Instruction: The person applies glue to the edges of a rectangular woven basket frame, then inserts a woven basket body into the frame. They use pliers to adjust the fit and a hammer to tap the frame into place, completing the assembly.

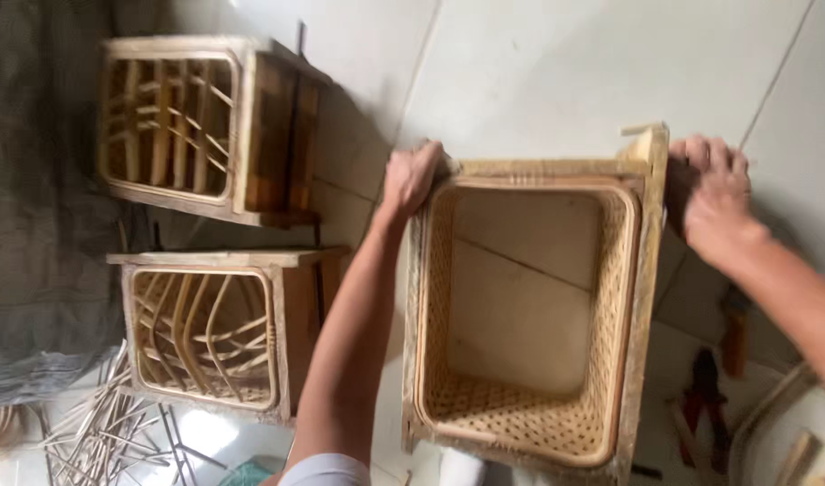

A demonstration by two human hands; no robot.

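Two unfinished rattan frames [205, 225] stood at left on the tiled floor [565, 63]. The left hand [410, 175] gripped the woven basket [529, 310] at its far-left corner; the right hand [711, 193] clasped its far-right corner. Red pliers [703, 396] lay right.

Between my hands, a basket [529, 315] of pale, rough woven cane in a matt, unfinished wood frame. Beneath it, smooth, slightly glossy floor tiles [565, 72]. Left of my grip, bare wood crates [205, 126].
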